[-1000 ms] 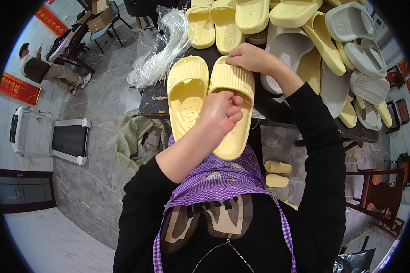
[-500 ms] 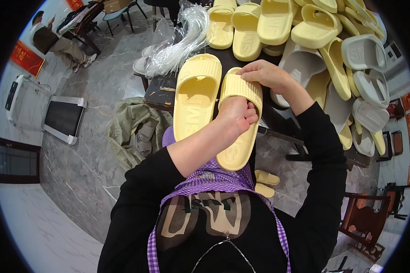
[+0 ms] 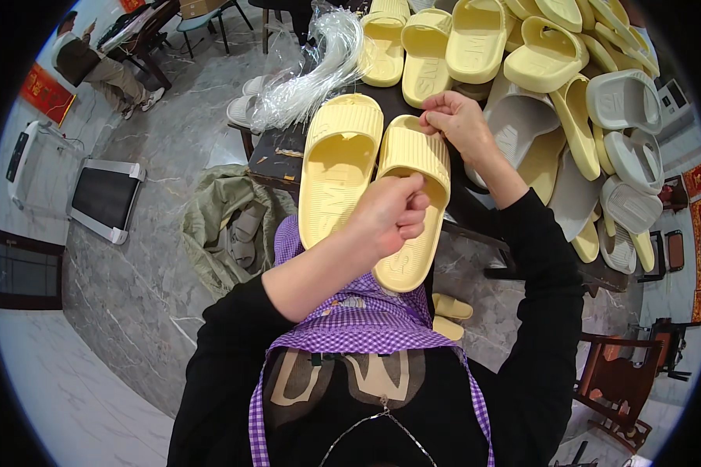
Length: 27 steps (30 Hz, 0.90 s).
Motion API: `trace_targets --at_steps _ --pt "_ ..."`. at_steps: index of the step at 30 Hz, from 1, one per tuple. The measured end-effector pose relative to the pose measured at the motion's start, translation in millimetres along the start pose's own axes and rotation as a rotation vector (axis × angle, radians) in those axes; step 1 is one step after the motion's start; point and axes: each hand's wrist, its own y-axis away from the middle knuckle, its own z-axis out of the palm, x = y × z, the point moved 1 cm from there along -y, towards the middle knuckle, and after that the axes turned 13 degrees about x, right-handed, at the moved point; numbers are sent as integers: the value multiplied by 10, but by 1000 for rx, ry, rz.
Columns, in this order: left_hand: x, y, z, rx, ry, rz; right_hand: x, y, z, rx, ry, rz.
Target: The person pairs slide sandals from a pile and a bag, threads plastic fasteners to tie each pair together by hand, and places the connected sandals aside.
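Two yellow slide slippers lie side by side on my lap, toes pointing away from me. Over the opening of the right-hand yellow slipper point(image 3: 414, 148) is my left hand point(image 3: 393, 214), its fingers curled closed near the strap's rear edge. At that slipper's toe end, my right hand point(image 3: 458, 124) has thumb and fingers pinched together, just off the strap's upper right corner. Whatever either hand pinches is too small or hidden to make out. The left-hand yellow slipper point(image 3: 341, 159) is touched by neither hand, though my left forearm passes close to its heel.
A dark table point(image 3: 276, 152) ahead bears piled yellow slippers point(image 3: 475, 47), grey slippers point(image 3: 623, 101) and a bundle of clear plastic strips point(image 3: 323, 66). A green sack point(image 3: 210, 222) holding grey slippers stands on the floor at left. Further off, a person point(image 3: 101, 70) sits by another table.
My left hand has drawn back from under the right slipper's strap, toward me. My right hand has lifted off the strap, slightly up and to the right.
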Motion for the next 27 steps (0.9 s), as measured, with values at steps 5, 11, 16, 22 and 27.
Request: trace_targets --at_steps 5,11,16,22,27 --pt "210 332 -110 -40 -61 121 -139 -37 6 85 -131 -17" --pt "421 389 8 -49 -319 227 -336 148 -45 4 -260 -12" --pt "516 229 169 -22 -580 278 -475 316 10 -119 -305 -65" --pt "586 -26 321 -50 -650 247 -498 370 -2 -160 -293 -124" --pt "655 -156 382 15 -777 191 -469 412 98 -130 -64 -398"
